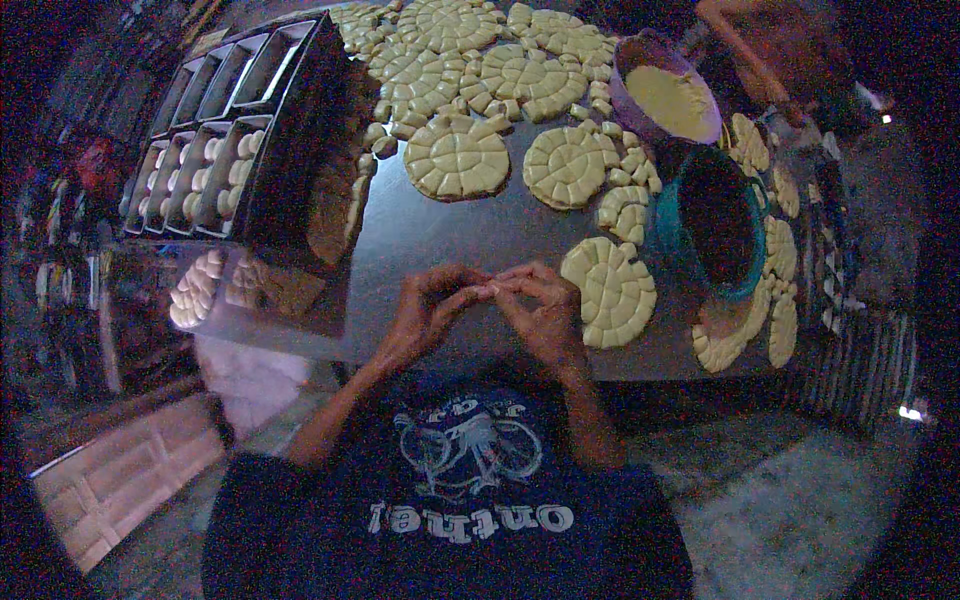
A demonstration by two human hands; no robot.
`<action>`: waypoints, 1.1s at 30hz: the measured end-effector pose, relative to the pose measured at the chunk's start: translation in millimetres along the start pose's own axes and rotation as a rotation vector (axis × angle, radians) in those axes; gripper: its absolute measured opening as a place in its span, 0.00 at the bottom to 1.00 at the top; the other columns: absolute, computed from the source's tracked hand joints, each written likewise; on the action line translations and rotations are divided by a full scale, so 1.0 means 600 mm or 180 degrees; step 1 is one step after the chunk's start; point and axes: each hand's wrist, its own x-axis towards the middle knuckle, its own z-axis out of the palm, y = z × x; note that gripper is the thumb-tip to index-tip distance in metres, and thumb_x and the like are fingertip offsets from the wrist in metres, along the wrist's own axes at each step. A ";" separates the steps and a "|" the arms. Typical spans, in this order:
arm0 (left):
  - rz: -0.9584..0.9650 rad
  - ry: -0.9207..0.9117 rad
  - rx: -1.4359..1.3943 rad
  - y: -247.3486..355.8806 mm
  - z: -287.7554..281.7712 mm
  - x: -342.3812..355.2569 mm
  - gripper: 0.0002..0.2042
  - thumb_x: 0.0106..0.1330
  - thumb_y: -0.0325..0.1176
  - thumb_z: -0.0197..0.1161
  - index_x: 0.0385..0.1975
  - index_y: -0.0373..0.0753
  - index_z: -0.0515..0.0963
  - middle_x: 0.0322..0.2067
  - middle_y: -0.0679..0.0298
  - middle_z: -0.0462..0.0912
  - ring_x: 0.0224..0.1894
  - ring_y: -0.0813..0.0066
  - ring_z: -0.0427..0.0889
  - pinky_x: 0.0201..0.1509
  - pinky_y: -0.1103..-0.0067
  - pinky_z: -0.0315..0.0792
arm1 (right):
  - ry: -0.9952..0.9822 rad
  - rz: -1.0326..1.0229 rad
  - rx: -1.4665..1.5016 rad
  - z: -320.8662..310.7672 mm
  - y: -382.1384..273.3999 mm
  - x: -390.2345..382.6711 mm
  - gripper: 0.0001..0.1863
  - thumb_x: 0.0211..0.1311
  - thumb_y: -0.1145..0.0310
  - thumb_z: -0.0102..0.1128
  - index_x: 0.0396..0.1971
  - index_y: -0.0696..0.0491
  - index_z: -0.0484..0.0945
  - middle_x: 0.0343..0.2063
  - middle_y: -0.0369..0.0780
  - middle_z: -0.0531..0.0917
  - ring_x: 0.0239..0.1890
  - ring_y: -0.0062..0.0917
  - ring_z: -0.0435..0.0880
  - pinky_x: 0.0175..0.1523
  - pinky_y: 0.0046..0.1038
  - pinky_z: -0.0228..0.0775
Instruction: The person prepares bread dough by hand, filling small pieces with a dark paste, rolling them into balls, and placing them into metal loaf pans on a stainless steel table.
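My left hand [434, 300] and my right hand [543, 306] meet over the near part of the metal table, fingertips pinched together. Whatever lies between the fingers, if anything, is too small and dim to make out. Just right of my right hand lies a round of pale dough [607, 292], scored into wedge-like pieces. Two more scored dough rounds, one on the left [457, 158] and one on the right [570, 167], sit beyond my hands. Small cut dough pieces [627, 200] are clustered beside the right one.
Many more dough rounds [440, 75] cover the table's far side. At left stands a dark rack of metal baking tins [225, 135], the nearer ones holding dough balls. A teal bucket [757, 240] and a purple basin [628, 85] of pale contents stand right. Another person's arm [745, 50] shows beyond.
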 end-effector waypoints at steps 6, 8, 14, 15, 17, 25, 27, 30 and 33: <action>-0.0045 0.0028 0.0112 -0.021 0.014 0.002 0.08 0.65 0.27 0.62 0.41 0.32 0.76 0.35 0.59 0.84 0.40 0.73 0.82 0.46 0.76 0.76 | -0.0736 0.1083 0.1320 0.002 0.078 0.001 0.04 0.55 0.73 0.66 0.29 0.56 0.84 0.35 0.40 0.85 0.40 0.22 0.82 0.45 0.26 0.75; 0.0157 0.0049 0.0092 -0.024 0.015 -0.001 0.11 0.65 0.24 0.60 0.46 0.34 0.72 0.35 0.61 0.82 0.41 0.72 0.82 0.48 0.75 0.76 | -0.0816 0.1469 0.1627 0.017 0.096 -0.002 0.06 0.53 0.74 0.67 0.32 0.56 0.84 0.36 0.39 0.85 0.39 0.21 0.82 0.45 0.25 0.75; -0.0626 0.0007 -0.1902 -0.051 0.012 -0.006 0.29 0.55 0.16 0.61 0.57 0.40 0.62 0.37 0.63 0.80 0.47 0.68 0.80 0.54 0.71 0.75 | -0.0860 0.1560 0.1726 0.035 0.088 -0.001 0.15 0.53 0.78 0.66 0.43 0.58 0.80 0.38 0.39 0.84 0.41 0.19 0.82 0.50 0.23 0.75; -0.0598 0.0044 -0.1967 -0.055 0.007 -0.006 0.30 0.54 0.16 0.62 0.57 0.40 0.61 0.39 0.62 0.80 0.47 0.67 0.80 0.56 0.70 0.74 | -0.0852 0.1327 0.1709 0.043 0.093 -0.003 0.14 0.54 0.78 0.66 0.42 0.58 0.80 0.38 0.38 0.84 0.42 0.18 0.82 0.51 0.23 0.75; -0.0548 0.0082 -0.2103 -0.073 -0.003 -0.007 0.32 0.50 0.15 0.62 0.58 0.40 0.61 0.41 0.60 0.80 0.49 0.65 0.79 0.58 0.69 0.72 | -0.0806 0.0875 0.1650 0.077 0.107 -0.010 0.13 0.55 0.78 0.65 0.42 0.58 0.80 0.39 0.36 0.84 0.43 0.18 0.81 0.51 0.23 0.74; 0.0211 0.0996 -0.2416 -0.071 -0.088 -0.005 0.28 0.53 0.20 0.63 0.57 0.38 0.65 0.48 0.56 0.76 0.56 0.61 0.73 0.64 0.64 0.67 | 0.0589 -0.1194 -0.1253 0.088 0.057 -0.001 0.20 0.50 0.82 0.57 0.46 0.56 0.78 0.49 0.44 0.80 0.49 0.39 0.80 0.56 0.36 0.71; 0.0063 0.1173 -0.2251 -0.092 -0.100 -0.009 0.25 0.55 0.20 0.62 0.55 0.37 0.68 0.47 0.57 0.76 0.55 0.61 0.74 0.62 0.65 0.68 | 0.0117 -0.1146 -0.1610 0.096 0.097 -0.004 0.19 0.51 0.81 0.54 0.46 0.56 0.78 0.49 0.44 0.79 0.50 0.38 0.79 0.55 0.36 0.72; 0.0025 0.1080 -0.2014 -0.128 -0.113 -0.030 0.18 0.58 0.20 0.61 0.49 0.37 0.71 0.45 0.59 0.76 0.51 0.65 0.76 0.58 0.67 0.71 | 0.0285 -0.0749 -0.1367 0.090 0.181 -0.072 0.18 0.51 0.81 0.52 0.44 0.55 0.79 0.44 0.43 0.81 0.49 0.36 0.79 0.54 0.37 0.72; -0.0173 0.1187 -0.1893 -0.145 -0.113 -0.051 0.16 0.58 0.21 0.61 0.47 0.37 0.72 0.43 0.60 0.77 0.49 0.67 0.77 0.56 0.69 0.73 | -0.0263 -0.0556 -0.1677 -0.027 0.205 -0.111 0.16 0.51 0.78 0.53 0.41 0.51 0.80 0.39 0.39 0.82 0.47 0.35 0.79 0.53 0.36 0.73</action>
